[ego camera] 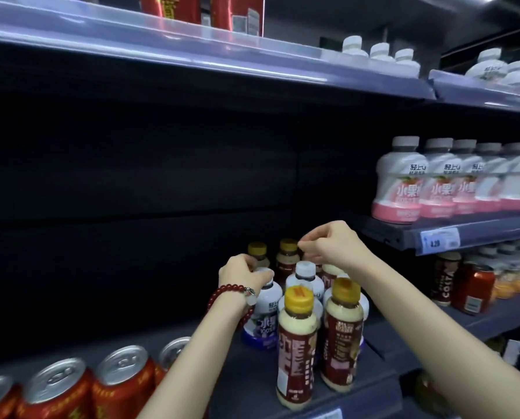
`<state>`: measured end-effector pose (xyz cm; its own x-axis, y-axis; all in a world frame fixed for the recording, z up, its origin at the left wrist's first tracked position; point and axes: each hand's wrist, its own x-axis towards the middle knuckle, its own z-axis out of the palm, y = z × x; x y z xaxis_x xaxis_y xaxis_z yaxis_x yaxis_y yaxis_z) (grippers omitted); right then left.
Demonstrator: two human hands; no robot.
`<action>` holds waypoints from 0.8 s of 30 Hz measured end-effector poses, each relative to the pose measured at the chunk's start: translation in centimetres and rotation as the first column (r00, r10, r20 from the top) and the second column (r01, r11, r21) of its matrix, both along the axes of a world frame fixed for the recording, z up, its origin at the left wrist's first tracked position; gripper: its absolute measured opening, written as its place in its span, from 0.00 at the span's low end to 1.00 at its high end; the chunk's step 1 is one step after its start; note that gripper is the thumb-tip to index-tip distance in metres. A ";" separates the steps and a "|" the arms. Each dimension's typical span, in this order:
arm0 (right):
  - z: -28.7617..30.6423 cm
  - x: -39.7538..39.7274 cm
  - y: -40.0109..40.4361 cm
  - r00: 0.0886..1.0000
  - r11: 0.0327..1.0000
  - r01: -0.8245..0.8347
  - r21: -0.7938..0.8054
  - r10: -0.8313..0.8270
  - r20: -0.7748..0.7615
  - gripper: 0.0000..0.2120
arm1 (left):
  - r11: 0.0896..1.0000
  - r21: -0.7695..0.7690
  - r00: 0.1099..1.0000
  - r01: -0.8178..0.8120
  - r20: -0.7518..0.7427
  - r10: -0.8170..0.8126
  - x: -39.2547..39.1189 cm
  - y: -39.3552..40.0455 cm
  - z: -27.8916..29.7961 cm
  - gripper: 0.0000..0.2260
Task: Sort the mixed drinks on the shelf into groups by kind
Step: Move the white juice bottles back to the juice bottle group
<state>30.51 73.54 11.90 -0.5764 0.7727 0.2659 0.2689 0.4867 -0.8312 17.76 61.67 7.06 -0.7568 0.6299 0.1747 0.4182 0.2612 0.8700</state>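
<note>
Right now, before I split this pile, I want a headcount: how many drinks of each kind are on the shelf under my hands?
Yellow-capped brown-label bottles: 5 (one has its cap hidden under the right hand)
White bottles with blue labels: 3 (one mostly hidden)
Red cans: 4 in view
Total: 12
</note>
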 end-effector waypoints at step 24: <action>-4.0 -2.7 6.6 0.855 0.929 -0.229 0.292 0.049 0.517 0.28 | 0.986 0.132 0.987 -0.104 -0.105 0.118 0.5 3.0 -3.2 0.20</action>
<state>27.86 80.09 7.94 -0.7937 0.5915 0.1419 0.5051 0.7709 -0.3881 18.27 64.62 3.83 -0.7918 0.5109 0.3348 0.4894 0.2027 0.8482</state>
